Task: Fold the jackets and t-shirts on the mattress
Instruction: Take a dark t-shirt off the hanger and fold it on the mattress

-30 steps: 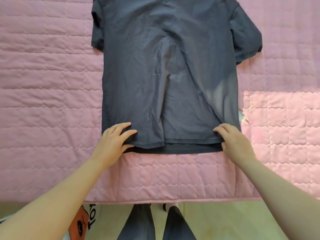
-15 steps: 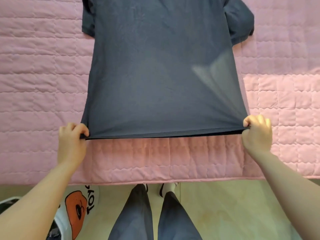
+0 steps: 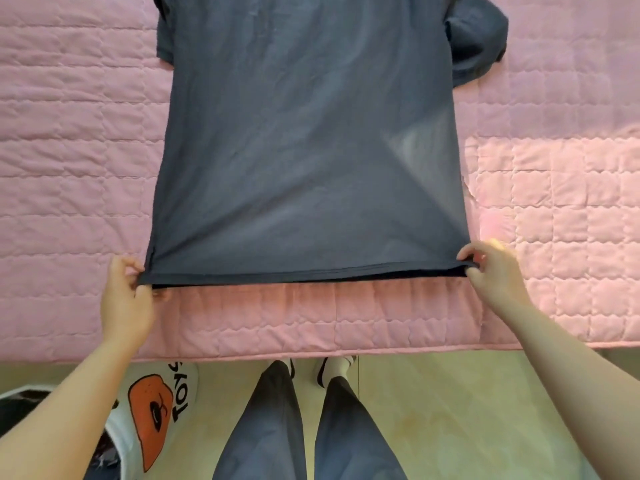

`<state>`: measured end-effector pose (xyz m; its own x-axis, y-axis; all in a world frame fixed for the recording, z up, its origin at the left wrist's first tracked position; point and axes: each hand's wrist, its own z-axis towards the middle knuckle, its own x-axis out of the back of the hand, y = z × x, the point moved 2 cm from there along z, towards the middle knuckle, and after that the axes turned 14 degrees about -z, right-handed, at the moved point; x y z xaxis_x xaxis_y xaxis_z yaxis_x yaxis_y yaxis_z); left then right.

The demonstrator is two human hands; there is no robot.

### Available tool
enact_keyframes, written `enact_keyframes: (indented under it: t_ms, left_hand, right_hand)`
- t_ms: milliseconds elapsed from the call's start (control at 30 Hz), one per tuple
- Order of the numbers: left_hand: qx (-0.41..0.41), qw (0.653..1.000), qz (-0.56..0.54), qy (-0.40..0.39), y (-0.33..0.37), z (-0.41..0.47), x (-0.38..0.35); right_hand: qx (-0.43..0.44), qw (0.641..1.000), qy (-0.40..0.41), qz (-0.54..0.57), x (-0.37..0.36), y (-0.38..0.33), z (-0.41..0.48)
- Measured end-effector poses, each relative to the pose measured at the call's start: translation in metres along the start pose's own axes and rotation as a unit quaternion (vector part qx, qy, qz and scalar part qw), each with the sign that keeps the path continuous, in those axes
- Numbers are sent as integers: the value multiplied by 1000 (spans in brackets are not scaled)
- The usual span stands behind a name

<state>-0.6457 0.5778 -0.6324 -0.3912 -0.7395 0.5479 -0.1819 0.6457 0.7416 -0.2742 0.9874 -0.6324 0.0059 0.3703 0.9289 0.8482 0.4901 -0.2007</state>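
Left hand point(image 3: 126, 299) pinches the hem corner of the dark t-shirt point(image 3: 311, 150), which lies spread flat on the pink mattress point(image 3: 69, 150), hem pulled taut near the front edge. Across we go: right hand point(image 3: 493, 271) pinches the opposite corner. No fold made yet, I'd say, so all the folding remains.

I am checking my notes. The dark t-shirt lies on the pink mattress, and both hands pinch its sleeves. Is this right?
Not quite. The head view shows the left hand and the right hand pinching the bottom hem corners, not the sleeves. The dark t-shirt does lie on the pink mattress.
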Motion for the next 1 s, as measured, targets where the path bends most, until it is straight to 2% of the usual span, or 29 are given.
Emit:
enact_keyframes:
  t_ms: [67, 167, 300, 433, 533, 633, 767, 900, 1000]
  left_hand:
    - [7, 999, 25, -42, -13, -15, 7]
    - [-29, 979, 123, -162, -37, -36, 9]
    - [1, 964, 167, -206, -42, -47, 4]
    - [46, 938, 207, -273, -30, -33, 3]
    - [62, 947, 212, -235, -13, -16, 3]
    - [67, 966, 190, -163, 7, 11, -5]
    - [125, 983, 51, -124, 44, 38, -28]
    - [141, 985, -39, -91, 80, 85, -49]
    - [157, 977, -126, -72, 98, 126, -56]
  right_hand:
    - [48, 995, -68, -54, 0, 6, -14]
    - [37, 980, -130, -147, -4, 23, -38]
    - [23, 962, -224, -156, -17, 39, -49]
    - [18, 942, -271, -197, -6, 34, -26]
    - [-23, 956, -224, -186, 6, 15, 1]
    - [-7, 974, -182, -132, 15, -23, 28]
    - [45, 978, -190, -75, 25, -91, 61]
    - [94, 964, -244, -56, 18, -169, 90]
    - [117, 964, -234, -37, 15, -225, 111]
